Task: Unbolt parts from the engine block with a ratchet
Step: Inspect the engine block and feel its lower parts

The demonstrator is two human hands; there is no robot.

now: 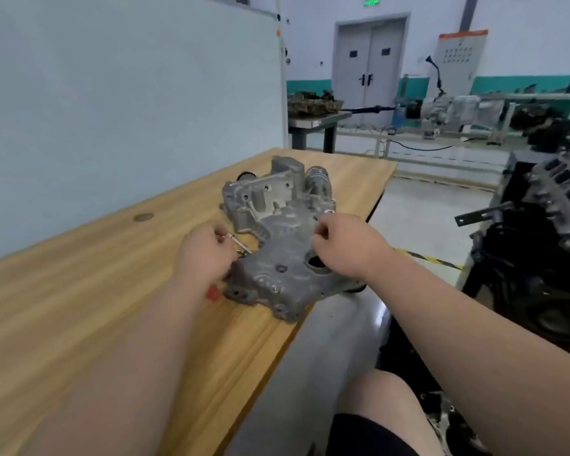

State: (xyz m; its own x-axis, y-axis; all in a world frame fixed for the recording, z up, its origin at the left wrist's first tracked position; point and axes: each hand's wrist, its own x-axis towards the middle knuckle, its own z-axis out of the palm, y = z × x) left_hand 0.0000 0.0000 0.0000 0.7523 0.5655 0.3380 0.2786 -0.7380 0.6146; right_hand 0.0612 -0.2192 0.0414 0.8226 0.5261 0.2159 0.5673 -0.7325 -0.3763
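The left hand (204, 255) is gripping the ratchet (240, 243), its shaft pointing beyond the fingers at the casting (277, 281); the right hand (346, 248) is clutching that casting.

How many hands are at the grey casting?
2. The left hand grips a thin metal tool at the left edge of the casting; the right hand sits curled over its right side.
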